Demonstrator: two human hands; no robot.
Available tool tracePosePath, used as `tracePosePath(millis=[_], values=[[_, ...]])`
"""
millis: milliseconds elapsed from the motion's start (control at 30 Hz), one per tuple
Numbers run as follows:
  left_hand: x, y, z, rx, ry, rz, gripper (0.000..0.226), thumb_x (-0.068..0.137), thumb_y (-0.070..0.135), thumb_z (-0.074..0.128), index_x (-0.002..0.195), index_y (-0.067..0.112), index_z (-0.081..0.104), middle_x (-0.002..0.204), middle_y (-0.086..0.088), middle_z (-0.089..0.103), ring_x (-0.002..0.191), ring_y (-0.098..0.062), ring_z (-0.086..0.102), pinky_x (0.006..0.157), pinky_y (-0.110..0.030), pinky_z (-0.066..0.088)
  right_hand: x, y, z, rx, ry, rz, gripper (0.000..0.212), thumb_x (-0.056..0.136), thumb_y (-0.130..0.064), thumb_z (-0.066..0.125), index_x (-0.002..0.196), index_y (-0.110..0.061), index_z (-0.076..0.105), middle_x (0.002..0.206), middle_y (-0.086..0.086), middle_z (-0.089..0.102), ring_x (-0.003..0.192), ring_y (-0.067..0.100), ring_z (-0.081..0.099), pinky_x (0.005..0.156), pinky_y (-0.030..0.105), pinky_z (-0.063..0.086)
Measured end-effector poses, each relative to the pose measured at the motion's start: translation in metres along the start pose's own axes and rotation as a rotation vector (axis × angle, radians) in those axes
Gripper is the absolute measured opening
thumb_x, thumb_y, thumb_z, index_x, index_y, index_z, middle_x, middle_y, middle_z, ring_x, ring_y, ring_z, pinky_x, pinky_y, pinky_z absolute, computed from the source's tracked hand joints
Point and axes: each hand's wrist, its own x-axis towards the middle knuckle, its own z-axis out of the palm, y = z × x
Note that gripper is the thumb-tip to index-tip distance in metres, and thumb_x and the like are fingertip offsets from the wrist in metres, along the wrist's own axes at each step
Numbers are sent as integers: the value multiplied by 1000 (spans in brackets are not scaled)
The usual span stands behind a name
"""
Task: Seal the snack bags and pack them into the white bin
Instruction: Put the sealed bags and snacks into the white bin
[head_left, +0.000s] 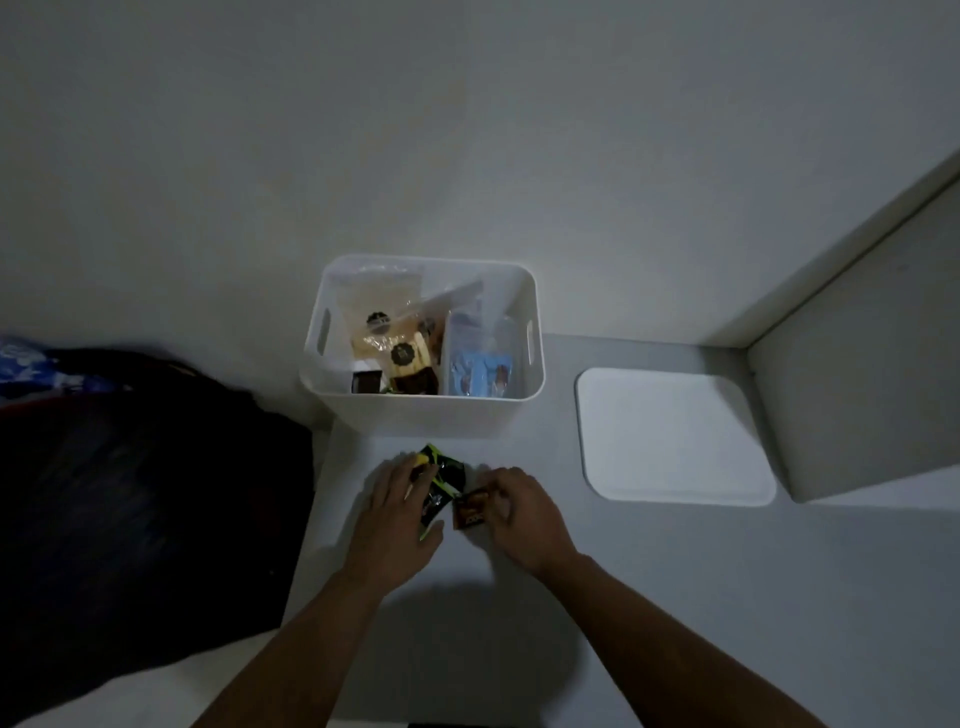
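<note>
A home (seemingly): white bin (426, 415) of snacks (400, 353).

The bin (415, 415) and the lid (675, 436) are plain white; the tabletop (701, 582) is pale grey. The snack bag (442, 475) is black with yellow-green trim, the small packet (470, 512) brown and orange. Inside the bin one pouch (480, 371) is light blue; the cloth (130, 493) is black.

smooth plastic bin (415, 415), glossy foil packet (441, 480)

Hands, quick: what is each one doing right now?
Left hand: on the green bag; grip cannot be told.
Right hand: closed, pinching the brown packet.
</note>
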Motion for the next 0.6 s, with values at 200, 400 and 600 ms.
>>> tracePosePath(millis=[200,400,600], values=[[22,-30,45,216,-13,112,78,97,58,39,162,20,18,171,-8,5,157,-33,4,123,-50,21,22,29,70,-439,-28,-140,69,99,-52,40,160,-23,26,169,9,22,156,36,14,118,63,20],[20,-46,70,198,186,116,52,97,43,50,141,16,56,148,-9,51,136,-35,46,106,-50,37,43,66,101,-533,21,-331,51,104,-54,40,149,-31,47,165,4,34,154,33,25,120,61,18],[30,-42,64,183,151,91,50,96,39,53,145,27,48,128,-3,56,116,-29,54,92,-45,45,59,68,101,-566,115,-438,37,101,-54,49,123,-28,63,130,6,59,108,26,59,83,40,45]])
